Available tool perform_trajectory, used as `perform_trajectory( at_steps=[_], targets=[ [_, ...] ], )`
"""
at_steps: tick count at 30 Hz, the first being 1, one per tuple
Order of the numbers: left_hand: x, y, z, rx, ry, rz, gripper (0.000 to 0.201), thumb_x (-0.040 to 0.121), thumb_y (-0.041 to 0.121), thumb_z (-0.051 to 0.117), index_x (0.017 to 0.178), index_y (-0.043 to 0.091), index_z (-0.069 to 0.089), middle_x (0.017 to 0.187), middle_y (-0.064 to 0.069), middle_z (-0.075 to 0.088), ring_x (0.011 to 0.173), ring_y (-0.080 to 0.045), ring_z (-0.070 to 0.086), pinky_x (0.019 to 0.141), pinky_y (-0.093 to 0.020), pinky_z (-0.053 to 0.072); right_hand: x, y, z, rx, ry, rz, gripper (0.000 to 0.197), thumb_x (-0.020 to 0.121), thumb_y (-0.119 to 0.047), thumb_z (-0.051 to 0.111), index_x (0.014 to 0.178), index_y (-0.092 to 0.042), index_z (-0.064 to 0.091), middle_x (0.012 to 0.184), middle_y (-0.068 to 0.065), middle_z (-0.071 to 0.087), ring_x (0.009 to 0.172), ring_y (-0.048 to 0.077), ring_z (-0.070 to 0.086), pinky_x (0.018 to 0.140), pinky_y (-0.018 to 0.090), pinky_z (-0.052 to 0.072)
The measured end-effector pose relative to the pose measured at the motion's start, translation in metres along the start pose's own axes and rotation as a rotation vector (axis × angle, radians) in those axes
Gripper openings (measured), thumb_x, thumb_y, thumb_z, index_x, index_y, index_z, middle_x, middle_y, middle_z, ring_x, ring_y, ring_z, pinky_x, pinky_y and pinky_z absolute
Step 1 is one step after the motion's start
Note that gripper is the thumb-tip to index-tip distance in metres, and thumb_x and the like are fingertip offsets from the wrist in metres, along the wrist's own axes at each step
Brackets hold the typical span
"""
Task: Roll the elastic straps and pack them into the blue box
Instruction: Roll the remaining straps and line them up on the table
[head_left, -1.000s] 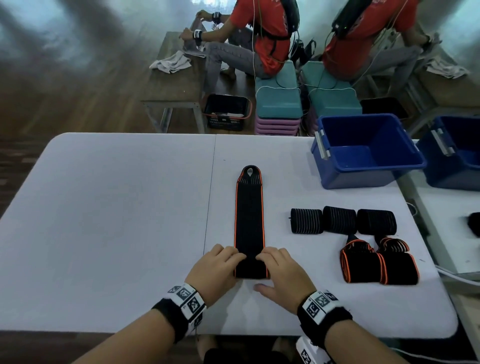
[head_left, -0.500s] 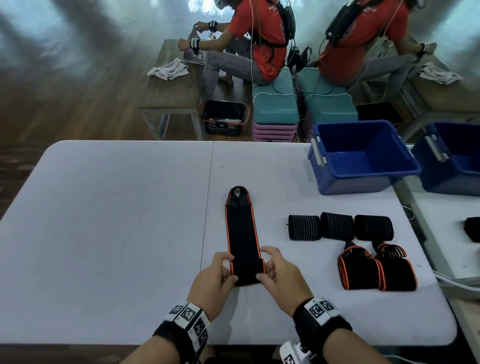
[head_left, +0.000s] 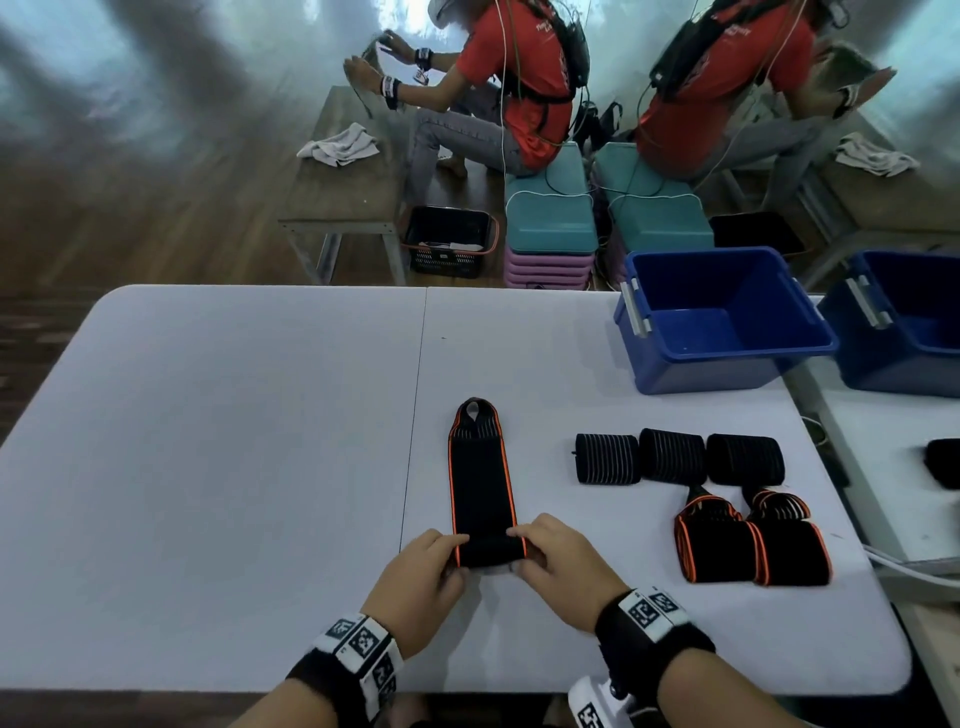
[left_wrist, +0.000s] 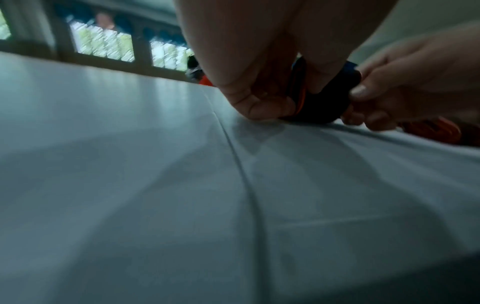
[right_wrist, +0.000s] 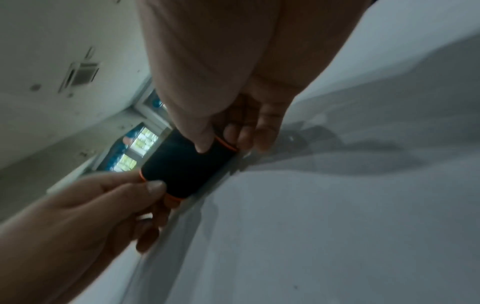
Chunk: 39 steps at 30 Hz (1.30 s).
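A black elastic strap with orange edges (head_left: 480, 478) lies lengthwise on the white table (head_left: 218, 467), its near end rolled into a small roll (head_left: 490, 552). My left hand (head_left: 426, 574) pinches the roll's left end and my right hand (head_left: 558, 561) pinches its right end. The left wrist view shows the dark roll (left_wrist: 322, 102) between both hands' fingers; the right wrist view shows the roll (right_wrist: 184, 164) the same way. The blue box (head_left: 722, 317) stands open at the table's far right and looks empty.
Three rolled black straps (head_left: 675, 457) lie in a row right of my hands, with two orange-edged rolled straps (head_left: 748, 540) just nearer. A mirror on the right repeats the box (head_left: 904, 322). Beyond the table a person in red (head_left: 514, 83) sits by a bench (head_left: 343, 197).
The strap's near end has been lifted and rolled further, so the flat part is shorter. My hands went from pressing flat to pinching the roll's ends. The head view shifted down.
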<state>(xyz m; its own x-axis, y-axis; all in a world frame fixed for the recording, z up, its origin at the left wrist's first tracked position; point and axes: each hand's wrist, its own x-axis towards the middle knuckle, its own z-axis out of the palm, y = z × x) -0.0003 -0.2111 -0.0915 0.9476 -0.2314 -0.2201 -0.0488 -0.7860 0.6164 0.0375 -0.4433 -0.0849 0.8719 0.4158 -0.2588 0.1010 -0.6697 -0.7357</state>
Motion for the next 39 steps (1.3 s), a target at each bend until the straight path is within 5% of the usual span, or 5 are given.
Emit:
perform_trajectory(
  at_steps=[5,17,26,33,39],
  targets=[
    [0.002,0.001,-0.002,-0.098,0.113,-0.168,0.026,0.098,0.043,0.056,0.074,0.034,0.06,0.071,0.013,0.063,0.07,-0.001,0.057,0.067,-0.022,0.042,0.003,-0.001,0.003,0.2,0.049,0.254,0.034,0.089,-0.038,0.068,0.071,-0.011,0.06,0.063,-0.004,0.055,0.056,0.012,0.054,0.058,0.042,0.057],
    [0.024,-0.002,-0.007,-0.034,0.022,-0.035,0.056,0.084,0.041,0.07,0.134,0.032,0.047,0.111,0.015,0.051,0.105,-0.006,0.05,0.091,-0.021,0.044,0.001,-0.007,0.011,-0.235,0.044,-0.044,0.067,0.094,-0.031,0.061,0.153,-0.016,0.034,0.129,0.0,0.05,0.113,0.016,0.052,0.101,0.027,0.045],
    [0.011,-0.006,-0.009,-0.059,0.029,-0.128,0.029,0.094,0.047,0.056,0.081,0.023,0.067,0.073,0.006,0.066,0.072,-0.009,0.059,0.07,-0.031,0.048,0.007,-0.011,-0.004,0.127,-0.03,0.293,0.023,0.083,-0.035,0.067,0.066,-0.02,0.06,0.059,-0.01,0.053,0.051,0.007,0.049,0.054,0.029,0.047],
    [0.022,0.009,-0.011,-0.116,0.09,-0.374,0.036,0.087,0.055,0.062,0.071,0.023,0.069,0.069,0.005,0.071,0.07,-0.008,0.065,0.068,-0.028,0.052,0.028,-0.022,0.0,0.123,0.095,0.399,0.059,0.073,-0.043,0.06,0.127,-0.02,0.06,0.113,0.0,0.058,0.101,0.015,0.061,0.089,0.03,0.05],
    [0.017,0.007,-0.025,-0.173,0.035,-0.371,0.038,0.079,0.06,0.061,0.094,0.026,0.066,0.084,0.002,0.067,0.079,-0.008,0.062,0.071,-0.027,0.048,0.034,-0.039,-0.001,0.311,0.075,0.398,0.034,0.067,-0.034,0.07,0.094,-0.014,0.068,0.091,0.01,0.068,0.083,0.026,0.065,0.078,0.045,0.058]
  ],
)
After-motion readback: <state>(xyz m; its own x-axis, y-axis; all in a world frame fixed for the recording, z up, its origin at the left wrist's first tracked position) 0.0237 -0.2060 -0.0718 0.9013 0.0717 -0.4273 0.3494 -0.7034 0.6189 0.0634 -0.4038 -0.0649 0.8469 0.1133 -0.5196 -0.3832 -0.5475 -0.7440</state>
